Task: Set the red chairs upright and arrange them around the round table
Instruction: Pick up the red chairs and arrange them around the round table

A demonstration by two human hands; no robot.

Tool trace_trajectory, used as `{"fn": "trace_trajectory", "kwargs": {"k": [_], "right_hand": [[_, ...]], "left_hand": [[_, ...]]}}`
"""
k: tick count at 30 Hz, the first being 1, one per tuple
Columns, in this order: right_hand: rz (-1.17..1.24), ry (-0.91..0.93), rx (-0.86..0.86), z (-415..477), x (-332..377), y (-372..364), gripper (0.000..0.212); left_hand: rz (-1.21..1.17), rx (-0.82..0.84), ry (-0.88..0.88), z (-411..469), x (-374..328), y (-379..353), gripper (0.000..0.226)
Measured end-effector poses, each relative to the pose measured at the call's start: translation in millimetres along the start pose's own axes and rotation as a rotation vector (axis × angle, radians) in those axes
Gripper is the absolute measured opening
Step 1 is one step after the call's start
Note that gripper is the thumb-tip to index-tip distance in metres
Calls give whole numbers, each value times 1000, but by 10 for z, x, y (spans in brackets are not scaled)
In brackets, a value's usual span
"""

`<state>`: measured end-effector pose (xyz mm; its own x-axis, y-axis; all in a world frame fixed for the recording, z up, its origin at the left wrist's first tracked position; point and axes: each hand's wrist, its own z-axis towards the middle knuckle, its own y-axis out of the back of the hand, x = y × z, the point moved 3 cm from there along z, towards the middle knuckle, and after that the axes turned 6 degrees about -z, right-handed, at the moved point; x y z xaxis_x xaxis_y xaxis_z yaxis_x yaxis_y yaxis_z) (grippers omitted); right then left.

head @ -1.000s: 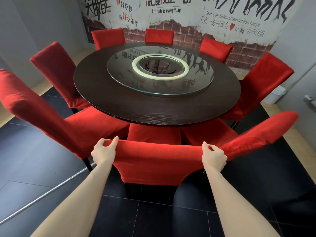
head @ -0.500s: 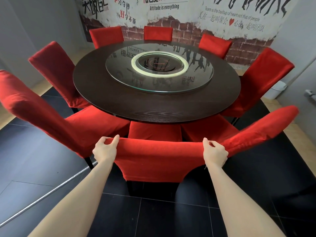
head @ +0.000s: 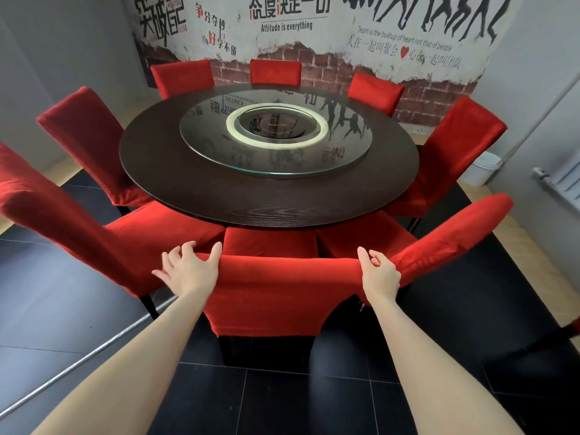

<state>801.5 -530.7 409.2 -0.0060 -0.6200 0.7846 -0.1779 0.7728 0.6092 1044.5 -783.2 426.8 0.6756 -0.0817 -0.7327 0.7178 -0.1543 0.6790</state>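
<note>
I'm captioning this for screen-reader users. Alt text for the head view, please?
The left hand lies spread on, and the right hand grips, the backrest of the nearest red chair, tucked under a dark round table ringed by other upright red chairs.

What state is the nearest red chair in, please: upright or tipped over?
Upright: the nearest chair has its backrest top level under the left hand and right hand, and its seat tucked under the round table.

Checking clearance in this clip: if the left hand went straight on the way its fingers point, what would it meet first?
Probably the seat of the neighbouring red chair, just ahead of the left hand; depth is unclear.
</note>
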Motion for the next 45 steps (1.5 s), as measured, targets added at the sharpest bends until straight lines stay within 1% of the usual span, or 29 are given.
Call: {"fn": "trace_trajectory", "kwargs": {"k": [3,6,14,21,26,32,38,41,45], "right_hand": [[32,39,-7,71,-40,260,52],[65,49,-42,163,-94,561,52],[127,30,-159,542,-306,1454,54],[141,38,-283,1232,-597,2161,54],[139,64,-294,2052,-652,2558,54],[117,88,-279,3147,-565,2911,54],[128,101,-218,3945,-575,2979,56],[123,120,-162,4355,-621,2982,56],[108,193,-61,4954,-640,2965,55]], "left_hand": [[-32,43,-102,-232,-299,-170,63],[-113,99,-190,-520,-683,-435,62],[-345,290,-321,-1169,-1712,-1250,59],[-477,485,-414,-1585,-2625,-2249,62],[-565,589,-422,-1741,-3389,-3024,62],[-596,621,-408,-1729,-4216,-3798,63],[-582,586,-373,-1640,-4631,-4300,62],[-571,539,-343,-1615,-4744,-4527,61],[-583,421,-266,-1567,-4889,-4826,60]]}}
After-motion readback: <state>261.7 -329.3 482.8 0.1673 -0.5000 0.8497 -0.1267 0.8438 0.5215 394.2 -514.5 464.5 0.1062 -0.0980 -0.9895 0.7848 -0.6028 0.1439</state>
